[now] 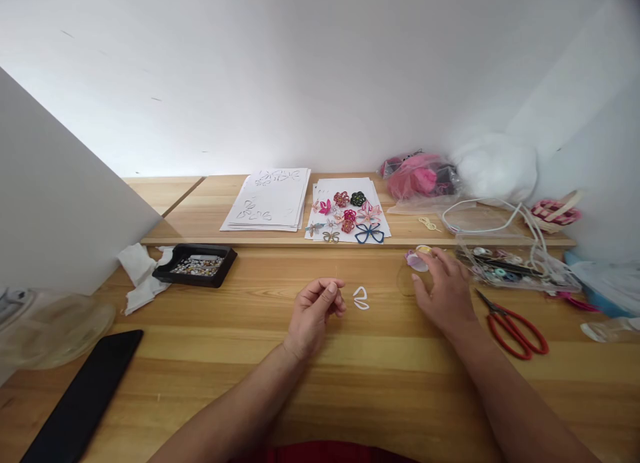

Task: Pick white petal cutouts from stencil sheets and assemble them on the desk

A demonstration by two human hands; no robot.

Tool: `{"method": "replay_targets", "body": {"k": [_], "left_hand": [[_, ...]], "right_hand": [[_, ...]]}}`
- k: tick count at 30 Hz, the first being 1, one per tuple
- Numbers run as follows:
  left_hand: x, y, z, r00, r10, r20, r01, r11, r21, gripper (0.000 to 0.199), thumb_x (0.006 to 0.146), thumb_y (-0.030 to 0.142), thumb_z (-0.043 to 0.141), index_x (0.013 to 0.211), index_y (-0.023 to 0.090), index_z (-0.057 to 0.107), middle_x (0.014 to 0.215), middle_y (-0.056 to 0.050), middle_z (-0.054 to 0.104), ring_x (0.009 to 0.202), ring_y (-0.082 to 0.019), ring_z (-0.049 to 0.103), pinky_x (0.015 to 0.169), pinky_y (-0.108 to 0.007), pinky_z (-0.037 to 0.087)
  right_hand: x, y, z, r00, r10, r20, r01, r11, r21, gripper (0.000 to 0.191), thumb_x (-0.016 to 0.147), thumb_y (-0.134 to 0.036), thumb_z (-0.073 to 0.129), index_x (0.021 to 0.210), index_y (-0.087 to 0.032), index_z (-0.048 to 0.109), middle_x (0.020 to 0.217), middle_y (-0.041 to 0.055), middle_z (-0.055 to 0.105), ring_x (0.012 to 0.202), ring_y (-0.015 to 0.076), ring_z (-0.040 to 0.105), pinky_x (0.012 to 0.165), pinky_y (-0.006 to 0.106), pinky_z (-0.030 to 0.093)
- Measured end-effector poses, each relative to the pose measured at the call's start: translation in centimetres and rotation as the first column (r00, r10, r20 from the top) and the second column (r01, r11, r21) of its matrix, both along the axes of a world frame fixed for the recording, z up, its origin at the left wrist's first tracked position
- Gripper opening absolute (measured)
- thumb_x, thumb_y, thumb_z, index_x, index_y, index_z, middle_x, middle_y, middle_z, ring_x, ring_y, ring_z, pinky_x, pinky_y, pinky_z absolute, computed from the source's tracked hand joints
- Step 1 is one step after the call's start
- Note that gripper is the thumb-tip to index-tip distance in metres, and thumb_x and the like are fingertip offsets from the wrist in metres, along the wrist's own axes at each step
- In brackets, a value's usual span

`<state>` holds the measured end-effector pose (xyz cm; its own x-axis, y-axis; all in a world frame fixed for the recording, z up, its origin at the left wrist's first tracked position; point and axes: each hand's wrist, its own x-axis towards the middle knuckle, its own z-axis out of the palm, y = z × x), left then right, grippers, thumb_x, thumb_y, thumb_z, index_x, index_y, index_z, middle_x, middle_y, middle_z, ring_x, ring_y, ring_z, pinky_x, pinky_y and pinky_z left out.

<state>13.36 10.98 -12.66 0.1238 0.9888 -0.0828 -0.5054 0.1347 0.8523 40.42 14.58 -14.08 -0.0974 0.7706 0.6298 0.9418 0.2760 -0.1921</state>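
My left hand is held above the table with thumb and fingers pinched together; whatever is in the pinch is too small to make out. Just right of it lie small white petal-shaped outlines. Farther right, my right hand reaches over a small spool with purple and yellow on it. Its thumb and index finger are apart, and the index fingertip appears to touch the spool's top. A thin loop of wire or thread trails from the spool beside the thumb.
Red-handled scissors lie right of my right forearm, below a clear box of supplies. A black tray of beads and a black flat slab are left. Behind are paper sheets, beaded flowers and a pink-filled bag.
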Motion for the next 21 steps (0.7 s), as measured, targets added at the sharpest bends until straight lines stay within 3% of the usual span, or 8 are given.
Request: {"method": "replay_targets", "body": {"k": [5, 9, 14, 17, 21], "left_hand": [[0.0, -0.3, 0.3, 0.999, -0.02, -0.029, 0.021, 1.0, 0.013, 0.025, 0.085, 0.039, 0.068, 0.093, 0.015, 0.068, 0.065, 0.001, 0.056, 0.061, -0.009, 0.052, 0.056, -0.021, 0.039], [-0.1, -0.6, 1.0, 0.997, -0.01, -0.08, 0.01, 1.0, -0.001, 0.026, 0.085, 0.04, 0.067, 0.093, 0.015, 0.068, 0.062, 0.002, 0.053, 0.056, -0.007, 0.047, 0.052, -0.02, 0.034], [0.2, -1.2, 1.6, 0.993, -0.051, -0.104, 0.045, 0.997, -0.057, 0.032, 0.084, 0.044, 0.068, 0.095, 0.014, 0.068, 0.058, 0.003, 0.05, 0.052, -0.006, 0.041, 0.049, -0.019, 0.029], [0.3, -1.7, 1.5, 0.989, -0.093, -0.117, 0.083, 0.993, -0.088, 0.036, 0.081, 0.047, 0.069, 0.096, 0.014, 0.069, 0.058, 0.003, 0.051, 0.05, -0.006, 0.041, 0.049, -0.02, 0.028], [0.2, -2.7, 1.2, 0.982, -0.123, -0.14, 0.107, 0.987, -0.117, 0.037, 0.08, 0.048, 0.07, 0.095, 0.014, 0.069, 0.057, 0.003, 0.051, 0.049, -0.006, 0.041, 0.049, -0.02, 0.028]], "right_hand": [[0.9, 0.9, -1.0, 0.992, 0.006, -0.123, -0.007, 1.0, -0.011, 0.034, 0.088, -0.023, 0.053, 0.122, -0.018, 0.059, 0.126, 0.0155, 0.061, 0.119, 0.0305, 0.054, 0.101, 0.048, 0.041], [1.5, 1.1, -1.1, 0.967, -0.062, -0.249, 0.065, 0.998, 0.004, 0.022, 0.087, -0.021, 0.052, 0.105, -0.019, 0.064, 0.107, 0.012, 0.068, 0.093, 0.0252, 0.064, 0.088, 0.041, 0.049], [1.9, 1.3, -1.1, 0.955, -0.084, -0.285, 0.092, 0.996, 0.016, 0.013, 0.084, -0.029, 0.058, 0.089, -0.019, 0.066, 0.089, 0.0083, 0.069, 0.072, 0.0215, 0.062, 0.074, 0.038, 0.051], [1.6, 1.4, -1.1, 0.959, -0.071, -0.274, 0.087, 0.995, 0.048, 0.022, 0.083, -0.033, 0.062, 0.098, -0.018, 0.064, 0.102, 0.012, 0.067, 0.08, 0.0231, 0.063, 0.081, 0.041, 0.05], [1.2, 1.6, -1.2, 0.976, -0.014, -0.216, 0.03, 0.997, 0.072, 0.033, 0.084, -0.037, 0.06, 0.111, -0.018, 0.058, 0.127, 0.0184, 0.059, 0.113, 0.0314, 0.057, 0.094, 0.047, 0.045]]}}
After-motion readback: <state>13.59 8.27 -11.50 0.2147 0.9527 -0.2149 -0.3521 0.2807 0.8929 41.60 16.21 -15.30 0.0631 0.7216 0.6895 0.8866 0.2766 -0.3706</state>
